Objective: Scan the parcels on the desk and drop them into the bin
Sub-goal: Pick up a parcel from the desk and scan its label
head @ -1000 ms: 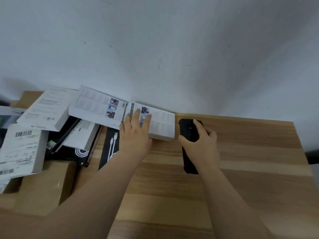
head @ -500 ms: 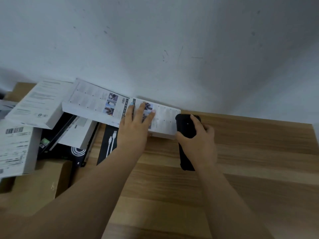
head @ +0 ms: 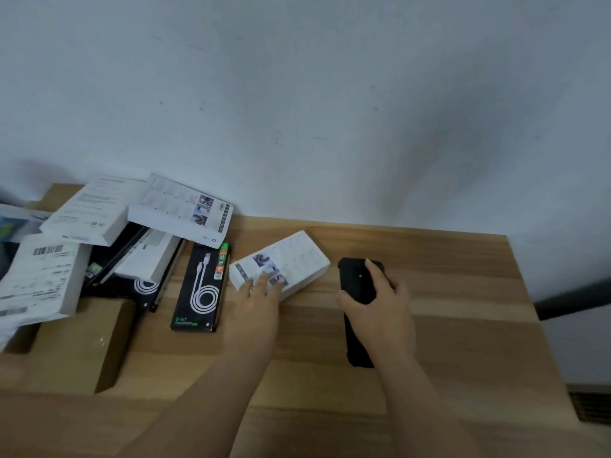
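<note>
Left hand (head: 254,312): fingers laid fairly straight on top of the white parcel (head: 281,264), near its lower-left end; a curl round the edge cannot be told, image slightly blurred. Parcel lies flat on the bench (head: 446,276), long axis slanted from the fingertips up and away to the right, printed face up, barcode end toward the hand. Forearm comes in from the lower left, wrist straight.

Right hand (head: 380,309): curled round the black scanner (head: 358,285), index finger stretched along its top, scanner lying flat and pointing away toward the wall (head: 330,94).

Just left of the left hand, a black cable box (head: 201,289) is seen lying lengthwise, apart from the parcel. Further left, stacked white boxes (head: 178,209) and a brown carton (head: 72,348). Right of the scanner, bare bench runs to its far and right edges.
</note>
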